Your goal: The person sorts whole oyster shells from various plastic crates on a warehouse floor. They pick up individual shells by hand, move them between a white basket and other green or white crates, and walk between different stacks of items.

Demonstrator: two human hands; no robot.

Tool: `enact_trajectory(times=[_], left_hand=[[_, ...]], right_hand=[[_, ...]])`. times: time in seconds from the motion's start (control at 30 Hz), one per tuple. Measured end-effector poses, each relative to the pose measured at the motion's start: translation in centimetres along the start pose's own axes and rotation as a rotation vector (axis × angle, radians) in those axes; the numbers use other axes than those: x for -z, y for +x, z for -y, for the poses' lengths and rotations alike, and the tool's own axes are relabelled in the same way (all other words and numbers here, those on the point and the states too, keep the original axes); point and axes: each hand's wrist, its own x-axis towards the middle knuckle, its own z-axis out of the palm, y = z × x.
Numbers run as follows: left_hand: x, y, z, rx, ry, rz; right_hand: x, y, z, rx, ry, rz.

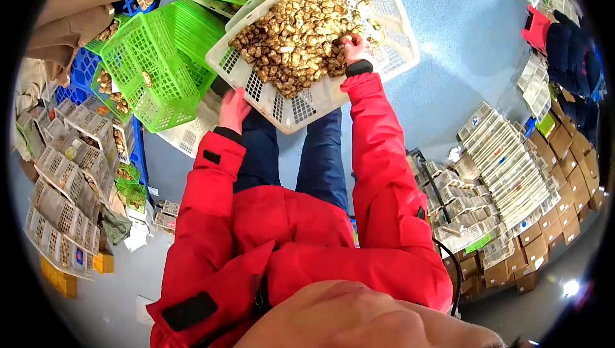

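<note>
Right hand [357, 49] curled in mushrooms [291, 37], crate edge [265, 106] beside left hand [234, 110], both holds unclear; hard raking could spill some.

At twelve o'clock I saw a white crate [392, 28] of perforated hard plastic with a faint sheen, holding brown pieces [295, 34], lumpy and rough with small glints. The green crate [168, 95] at ten o'clock was glossy plastic mesh. On my remote monitor, the red jacket [288, 217] at six o'clock looked like smooth cloth. The floor [458, 40] at one o'clock shone; the boxes [578, 189] at three o'clock were matt cardboard.
</note>
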Motion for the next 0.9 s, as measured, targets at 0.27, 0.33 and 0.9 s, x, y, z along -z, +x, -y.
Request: enact_trajectory(times=[0.27, 0.33, 0.9], left_hand=[[1.8, 5.1, 6.4, 0.208, 0.011, 0.186], [2.4, 5.5, 7.9, 0.312, 0.076, 0.146], [1.1, -1.6, 3.7, 0.02, 0.547, 0.08]], right_hand=[[3.6, -5.1, 1.7, -0.075, 1.77, 0.76], [3.1, -5.8, 1.1, 0.045, 1.77, 0.773], [0.3, 1.2, -2.4, -0.013, -0.377, -0.167]])
